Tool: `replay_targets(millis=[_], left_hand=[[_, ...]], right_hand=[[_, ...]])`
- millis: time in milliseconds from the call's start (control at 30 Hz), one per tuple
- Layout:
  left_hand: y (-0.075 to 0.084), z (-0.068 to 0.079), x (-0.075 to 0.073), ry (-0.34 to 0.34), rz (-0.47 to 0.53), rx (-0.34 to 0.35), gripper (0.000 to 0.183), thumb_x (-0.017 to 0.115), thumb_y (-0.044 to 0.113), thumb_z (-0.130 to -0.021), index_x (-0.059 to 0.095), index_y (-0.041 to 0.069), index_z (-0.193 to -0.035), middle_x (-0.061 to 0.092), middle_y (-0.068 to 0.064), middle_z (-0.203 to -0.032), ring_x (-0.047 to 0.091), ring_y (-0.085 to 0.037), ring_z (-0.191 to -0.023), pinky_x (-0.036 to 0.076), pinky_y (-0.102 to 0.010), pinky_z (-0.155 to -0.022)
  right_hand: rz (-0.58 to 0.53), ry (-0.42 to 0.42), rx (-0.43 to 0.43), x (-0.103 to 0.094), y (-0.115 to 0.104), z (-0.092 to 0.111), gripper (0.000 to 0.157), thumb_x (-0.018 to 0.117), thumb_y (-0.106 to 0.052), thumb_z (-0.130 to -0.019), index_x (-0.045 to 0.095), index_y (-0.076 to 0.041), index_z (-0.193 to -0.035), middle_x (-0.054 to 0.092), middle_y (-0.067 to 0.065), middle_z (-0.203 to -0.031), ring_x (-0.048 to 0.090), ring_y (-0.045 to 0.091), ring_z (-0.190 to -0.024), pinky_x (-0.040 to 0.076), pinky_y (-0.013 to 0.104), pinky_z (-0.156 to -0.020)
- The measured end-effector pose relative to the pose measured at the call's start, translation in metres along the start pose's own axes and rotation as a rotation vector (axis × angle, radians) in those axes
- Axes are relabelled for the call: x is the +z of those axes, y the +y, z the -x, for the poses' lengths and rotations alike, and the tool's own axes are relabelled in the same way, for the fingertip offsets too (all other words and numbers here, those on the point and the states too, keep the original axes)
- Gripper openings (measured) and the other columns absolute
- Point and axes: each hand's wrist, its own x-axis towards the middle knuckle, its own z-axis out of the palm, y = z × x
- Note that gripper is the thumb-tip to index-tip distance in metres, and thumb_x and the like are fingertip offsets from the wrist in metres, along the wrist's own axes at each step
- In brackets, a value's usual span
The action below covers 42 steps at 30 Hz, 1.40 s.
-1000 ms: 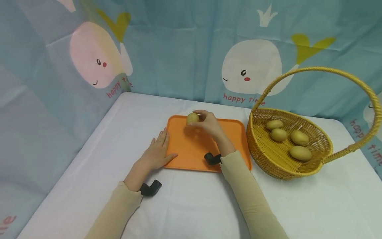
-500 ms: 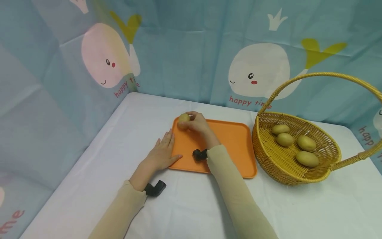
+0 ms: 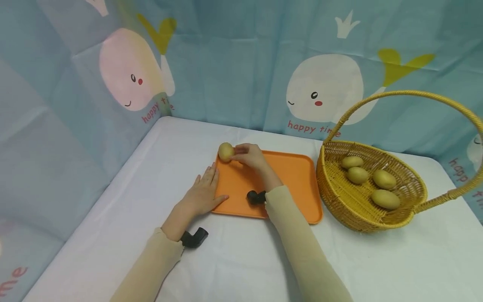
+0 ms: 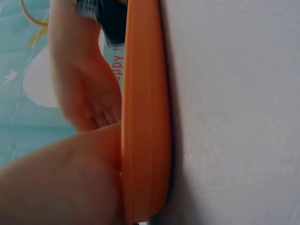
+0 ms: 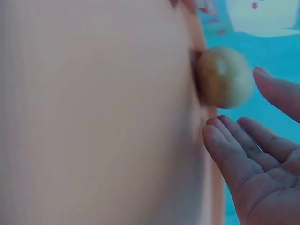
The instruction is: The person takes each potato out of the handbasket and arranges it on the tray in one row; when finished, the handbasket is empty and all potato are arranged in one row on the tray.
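Released at the right hand [image 3: 250, 157], with fingers loosely extended and thumb set apart, in the right wrist view, from the potato [image 3: 226, 152] by a small gap. Holding nothing at the left hand [image 3: 202, 196] either: laid flat, with straight fingers, against the left side of the tray [image 3: 294, 176].

Going from the bottom of the frame upward, can count two beige sleeves [image 3: 151, 260], two black wrist devices [image 3: 195, 238] and one white table [image 3: 415, 268]. Farther up, at the centre of the frame, one orange tray, and at its upper left corner one potato. Cannot tell surely if resting inside or partly on the rim.

For handling, expect probably something firm, light enough for one hand, not fragile, perhaps a little slippery on the smooth skin and easy to roll. Best to take hold around the middle, with thumb and fingers on opposite sides.

At right of the frame, one yellow wicker basket [image 3: 339, 214], with four more potatoes [image 3: 385, 199] inside, so five in total. Farthest, at the top, blue curtain [image 3: 226, 75] with two large printed whales [image 3: 336, 75], plus part of another at the right edge.
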Motion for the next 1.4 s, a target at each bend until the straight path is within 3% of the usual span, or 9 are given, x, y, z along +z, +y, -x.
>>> replay_targets(millis=[133,400,600,767,900,1133,1200,1300,1400], left_hand=[[0.003,-0.003,0.002,-0.004,0.022,0.003,0.085,0.05,0.044,-0.095,0.011,-0.013,-0.145,0.004,-0.027,-0.153,0.003,-0.038,-0.142,0.01,-0.055,-0.111],[-0.003,-0.003,0.005,0.019,0.052,0.022,0.085,0.052,0.041,-0.095,0.011,-0.015,-0.144,0.001,-0.029,-0.153,0.003,-0.04,-0.141,0.009,-0.057,-0.11],[-0.011,-0.002,0.006,0.02,0.073,0.041,0.087,0.052,0.042,-0.095,0.01,-0.017,-0.143,-0.001,-0.031,-0.152,0.003,-0.043,-0.14,0.008,-0.06,-0.109],[-0.012,-0.003,0.006,0.033,0.082,0.069,0.087,0.053,0.041,-0.094,0.011,-0.018,-0.142,-0.001,-0.032,-0.151,0.003,-0.045,-0.139,0.009,-0.062,-0.107],[-0.009,-0.005,0.003,0.04,0.082,0.085,0.086,0.053,0.039,-0.094,0.011,-0.019,-0.142,-0.001,-0.032,-0.151,0.004,-0.046,-0.139,0.009,-0.062,-0.107],[-0.009,-0.006,0.003,0.009,0.075,0.081,0.084,0.05,0.038,-0.096,0.008,-0.019,-0.142,-0.003,-0.032,-0.151,0.002,-0.046,-0.139,0.008,-0.062,-0.107],[-0.009,-0.006,0.003,-0.001,0.074,0.083,0.084,0.05,0.038,-0.096,0.007,-0.019,-0.142,-0.004,-0.032,-0.151,0.002,-0.046,-0.139,0.008,-0.063,-0.107],[-0.007,-0.005,0.002,0.007,0.072,0.086,0.084,0.05,0.037,-0.096,0.008,-0.019,-0.142,-0.003,-0.033,-0.151,0.002,-0.047,-0.139,0.008,-0.063,-0.107],[-0.006,-0.005,0.001,0.018,0.079,0.088,0.084,0.052,0.036,-0.095,0.009,-0.02,-0.141,-0.002,-0.034,-0.151,0.003,-0.047,-0.138,0.009,-0.063,-0.106]], right_hand=[[-0.049,0.018,-0.05,-0.022,-0.007,0.03,0.045,0.068,-0.006,-0.086,0.055,0.004,-0.127,0.059,0.021,-0.123,0.058,0.029,-0.111,0.049,0.034,-0.091],[-0.036,0.054,-0.198,-0.084,-0.033,0.115,0.039,0.067,-0.007,-0.087,0.059,0.001,-0.124,0.062,0.015,-0.118,0.061,0.025,-0.107,0.048,0.033,-0.091],[-0.026,0.16,-0.223,-0.137,-0.023,0.155,0.039,0.067,-0.009,-0.088,0.057,0.005,-0.123,0.065,0.008,-0.112,0.063,0.017,-0.102,0.049,0.026,-0.088],[0.064,0.272,-0.171,-0.185,-0.011,0.177,0.041,0.065,-0.016,-0.09,0.056,0.004,-0.125,0.066,0.002,-0.109,0.062,0.008,-0.099,0.048,0.018,-0.085],[0.101,0.348,-0.132,-0.214,-0.004,0.193,0.037,0.064,-0.02,-0.091,0.059,-0.005,-0.124,0.066,-0.008,-0.106,0.061,0.003,-0.099,0.045,0.014,-0.084],[-0.093,0.456,-0.176,-0.245,0.009,0.212,0.024,0.064,-0.011,-0.09,0.067,-0.012,-0.114,0.069,-0.009,-0.099,0.063,0.004,-0.094,0.049,0.014,-0.078],[-0.093,0.5,-0.17,-0.251,0.014,0.217,0.021,0.065,-0.01,-0.089,0.068,-0.016,-0.109,0.069,-0.01,-0.097,0.064,0.003,-0.091,0.05,0.014,-0.075],[-0.082,0.502,-0.158,-0.26,0.019,0.22,0.02,0.064,-0.009,-0.089,0.067,-0.02,-0.106,0.068,-0.011,-0.097,0.063,0.002,-0.089,0.049,0.012,-0.074],[-0.089,0.441,-0.163,-0.266,0.021,0.221,0.022,0.062,-0.006,-0.091,0.065,-0.017,-0.109,0.068,-0.011,-0.099,0.063,0.001,-0.091,0.049,0.012,-0.076]])
